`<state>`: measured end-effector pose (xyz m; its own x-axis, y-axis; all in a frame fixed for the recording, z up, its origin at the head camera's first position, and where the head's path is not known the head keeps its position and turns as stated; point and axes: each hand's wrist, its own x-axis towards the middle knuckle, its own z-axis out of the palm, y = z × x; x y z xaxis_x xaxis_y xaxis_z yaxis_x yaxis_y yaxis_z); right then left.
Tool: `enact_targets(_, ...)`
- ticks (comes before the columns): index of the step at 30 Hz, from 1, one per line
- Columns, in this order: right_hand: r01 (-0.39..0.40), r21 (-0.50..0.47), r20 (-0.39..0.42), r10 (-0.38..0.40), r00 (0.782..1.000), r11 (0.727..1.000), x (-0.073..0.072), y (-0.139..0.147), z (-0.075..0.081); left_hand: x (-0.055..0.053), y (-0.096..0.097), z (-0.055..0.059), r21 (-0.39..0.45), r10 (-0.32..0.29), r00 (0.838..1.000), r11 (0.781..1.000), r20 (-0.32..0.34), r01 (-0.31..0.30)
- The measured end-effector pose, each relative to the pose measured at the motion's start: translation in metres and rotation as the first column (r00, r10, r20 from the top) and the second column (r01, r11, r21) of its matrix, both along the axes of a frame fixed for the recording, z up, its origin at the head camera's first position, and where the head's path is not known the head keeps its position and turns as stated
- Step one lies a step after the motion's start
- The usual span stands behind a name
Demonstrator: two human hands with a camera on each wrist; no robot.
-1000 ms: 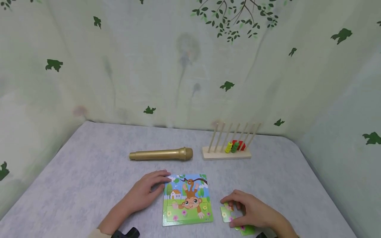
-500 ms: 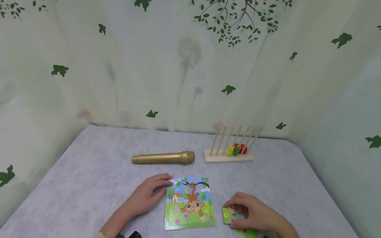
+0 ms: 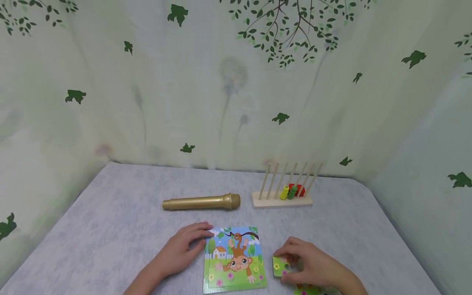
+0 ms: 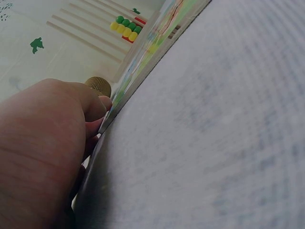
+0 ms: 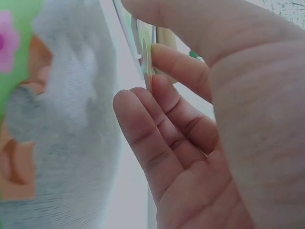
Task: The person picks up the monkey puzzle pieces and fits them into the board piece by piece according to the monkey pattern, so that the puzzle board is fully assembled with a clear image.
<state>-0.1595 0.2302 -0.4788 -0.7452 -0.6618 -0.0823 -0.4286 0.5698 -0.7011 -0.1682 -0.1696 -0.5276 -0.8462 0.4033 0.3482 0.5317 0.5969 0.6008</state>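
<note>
In the head view a square jigsaw board [image 3: 236, 262] with a picture of an upside-down monkey lies on the table. My left hand [image 3: 182, 250] rests along its left side, fingertips at the upper left corner and thumb by the edge. To the right of the board, my right hand [image 3: 311, 264] pinches a green puzzle piece [image 3: 278, 268] with flowers on it. The right wrist view shows that piece nearly edge-on between thumb and fingers, the other fingers loosely bent. Another flowered puzzle piece [image 3: 306, 291] lies below the right hand, partly hidden by it.
A gold toy microphone [image 3: 200, 202] lies behind the board. Right of it stands a wooden counting rack [image 3: 280, 203] with upright pegs, yellow and green beads and red parts. Behind the grey-covered table [image 3: 92, 229] hangs a leaf-patterned backdrop [image 3: 155, 102].
My right hand has raised the pinched piece slightly away from the other piece and brought it a little left. The left hand stays at the board. The head view has tilted up.
</note>
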Motion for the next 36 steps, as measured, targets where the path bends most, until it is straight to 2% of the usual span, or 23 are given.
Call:
enact_targets(11, 0.013, 0.068, -0.016, -0.012, 1.0, 0.998, -0.007, -0.011, 0.014, 0.001, 0.0, -0.002, -0.009, 0.014, 0.999, 1.0, 0.034, -0.014)
enact_targets(22, -0.036, 0.028, -0.09, 0.039, 0.995, 0.999, -0.01, -0.017, 0.019, 0.001, 0.001, 0.0, -0.014, 0.018, 0.998, 1.0, 0.052, -0.017)
enact_targets(31, -0.031, 0.058, -0.107, 0.037, 0.994, 0.998, -0.013, -0.027, 0.028, 0.0, 0.001, -0.001, -0.004, 0.013, 1.0, 1.0, 0.012, -0.013)
enact_targets(36, -0.032, 0.069, -0.102, 0.039, 0.994, 0.997, -0.015, -0.034, 0.032, 0.0, 0.001, -0.002, -0.007, 0.01, 1.0, 1.0, 0.017, -0.01)
